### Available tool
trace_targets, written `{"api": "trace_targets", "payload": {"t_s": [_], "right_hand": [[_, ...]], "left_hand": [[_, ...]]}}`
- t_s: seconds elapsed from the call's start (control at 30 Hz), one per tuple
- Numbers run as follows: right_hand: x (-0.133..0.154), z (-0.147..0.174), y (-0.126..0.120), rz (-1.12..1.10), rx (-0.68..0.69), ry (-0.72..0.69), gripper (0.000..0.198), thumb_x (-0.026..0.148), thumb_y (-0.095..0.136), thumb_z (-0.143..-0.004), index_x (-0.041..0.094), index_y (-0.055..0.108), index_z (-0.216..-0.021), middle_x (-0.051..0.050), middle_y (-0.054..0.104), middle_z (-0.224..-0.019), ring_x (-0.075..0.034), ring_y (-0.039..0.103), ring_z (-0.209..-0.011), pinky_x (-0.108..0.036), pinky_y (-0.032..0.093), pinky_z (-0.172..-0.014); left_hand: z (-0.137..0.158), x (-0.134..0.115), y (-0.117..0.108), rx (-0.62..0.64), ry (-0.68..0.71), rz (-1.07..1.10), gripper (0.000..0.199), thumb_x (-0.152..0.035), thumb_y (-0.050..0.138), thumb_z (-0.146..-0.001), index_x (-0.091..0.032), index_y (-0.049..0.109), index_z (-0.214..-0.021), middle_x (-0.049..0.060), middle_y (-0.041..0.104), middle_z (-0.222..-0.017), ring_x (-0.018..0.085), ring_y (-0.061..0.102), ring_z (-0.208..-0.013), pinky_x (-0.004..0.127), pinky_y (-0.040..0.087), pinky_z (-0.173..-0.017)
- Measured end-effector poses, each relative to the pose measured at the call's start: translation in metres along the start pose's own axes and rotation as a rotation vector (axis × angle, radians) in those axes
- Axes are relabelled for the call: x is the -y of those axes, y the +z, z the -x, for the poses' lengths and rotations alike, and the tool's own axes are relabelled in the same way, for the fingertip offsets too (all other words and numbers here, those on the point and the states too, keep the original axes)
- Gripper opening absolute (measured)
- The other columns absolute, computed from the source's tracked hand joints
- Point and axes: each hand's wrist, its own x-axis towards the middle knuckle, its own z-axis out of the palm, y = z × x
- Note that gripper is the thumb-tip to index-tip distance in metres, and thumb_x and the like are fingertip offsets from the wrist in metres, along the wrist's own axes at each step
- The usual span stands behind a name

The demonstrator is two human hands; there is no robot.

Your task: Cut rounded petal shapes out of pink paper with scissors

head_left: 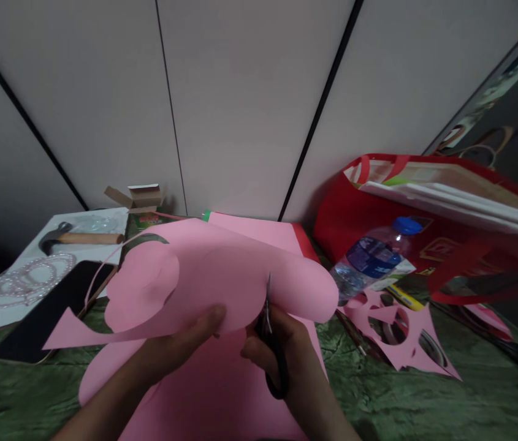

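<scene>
My left hand grips the lower edge of a large pink paper sheet, thumb on top and the other fingers hidden underneath. Curved pieces have been cut out of its left side, leaving a pointed strip. My right hand is wrapped around black-handled scissors. Their blades are on the sheet's lower edge, where a cut separates a rounded flap at the right. Beneath both hands lie more pink sheets, and rounded pink pieces show at the left.
A hammer, bead strings and a phone lie at left, with an opened small box behind. At right are a water bottle, a red bag, a yellow cutter and pink paper scraps.
</scene>
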Motion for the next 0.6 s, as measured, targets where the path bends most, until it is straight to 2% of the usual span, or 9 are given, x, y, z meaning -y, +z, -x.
{"api": "trace_targets", "payload": {"t_s": [0.17, 0.43, 0.53, 0.6], "right_hand": [[-0.0018, 0.0004, 0.0009, 0.01, -0.016, 0.012, 0.018, 0.02, 0.068, -0.065, 0.019, 0.05, -0.065, 0.007, 0.041, -0.053, -0.009, 0.033, -0.049, -0.02, 0.028, -0.043], [-0.0015, 0.0016, 0.0013, 0.02, -0.022, 0.032, 0.022, 0.032, 0.069, -0.066, 0.019, 0.052, -0.065, 0.005, 0.047, -0.051, -0.01, 0.041, -0.048, -0.022, 0.031, -0.044], [-0.0014, 0.0014, 0.0022, -0.018, -0.007, 0.057, 0.022, 0.03, 0.069, -0.065, 0.019, 0.05, -0.064, 0.006, 0.046, -0.051, -0.01, 0.042, -0.048, -0.023, 0.032, -0.045], [-0.0006, 0.0011, 0.0039, -0.04, -0.009, 0.073, 0.021, 0.028, 0.068, -0.064, 0.019, 0.049, -0.063, 0.007, 0.044, -0.051, -0.01, 0.043, -0.048, -0.023, 0.031, -0.046]], "left_hand": [[-0.0023, 0.0017, -0.0002, 0.021, 0.048, 0.026, 0.028, -0.051, 0.059, -0.064, -0.025, 0.055, -0.053, 0.001, 0.066, -0.06, 0.021, 0.062, -0.063, 0.032, 0.052, -0.061], [-0.0015, 0.0021, 0.0027, -0.019, 0.066, 0.148, 0.02, -0.041, 0.062, -0.063, -0.024, 0.056, -0.053, -0.002, 0.06, -0.055, 0.018, 0.059, -0.059, 0.028, 0.05, -0.057], [-0.0053, 0.0051, 0.0031, -0.059, 0.075, 0.184, 0.021, -0.037, 0.064, -0.063, -0.024, 0.054, -0.05, -0.003, 0.059, -0.051, 0.016, 0.057, -0.055, 0.026, 0.048, -0.053], [-0.0095, 0.0073, 0.0035, -0.034, 0.095, 0.205, 0.021, -0.034, 0.064, -0.065, -0.023, 0.054, -0.049, -0.003, 0.059, -0.049, 0.016, 0.057, -0.053, 0.026, 0.047, -0.05]]}}
